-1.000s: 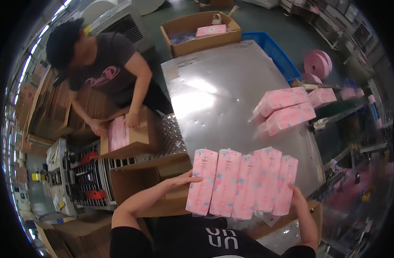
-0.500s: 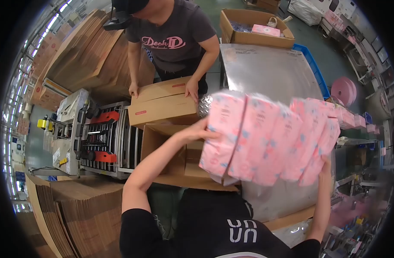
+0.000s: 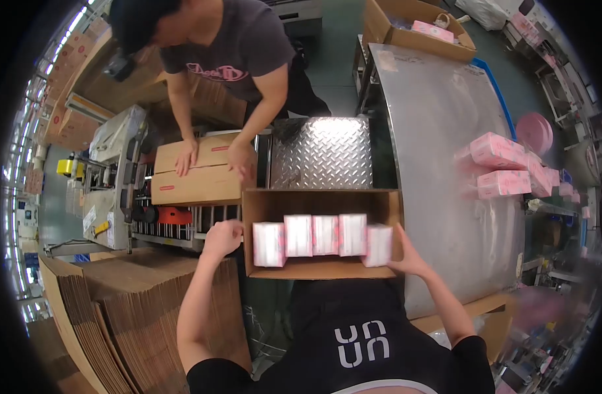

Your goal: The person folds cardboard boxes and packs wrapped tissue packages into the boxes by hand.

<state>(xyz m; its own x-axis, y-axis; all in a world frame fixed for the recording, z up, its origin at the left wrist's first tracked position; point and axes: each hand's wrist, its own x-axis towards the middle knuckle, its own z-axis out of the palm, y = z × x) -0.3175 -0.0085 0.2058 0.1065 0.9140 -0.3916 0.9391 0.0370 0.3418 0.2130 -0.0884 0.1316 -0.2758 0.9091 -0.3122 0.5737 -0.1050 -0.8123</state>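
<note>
An open cardboard box stands in front of my body. Inside it several pink-and-white tissue packs stand in a row, their pale ends facing up. At the box's left side is my left hand, fingers curled, slightly blurred; whether it grips anything is hidden. My right hand is at the right wall of the box, thumb and fingers apart, holding no pack.
A co-worker presses both hands on a closed carton on the rollers. A diamond-plate platform lies beyond the box. More pink packs rest on the metal table. Flat cardboard is stacked at left.
The row of packs has gone from between my hands above the table into the open box. Both hands have let go of it. The co-worker's carton, now closed, has moved left along the rollers.
</note>
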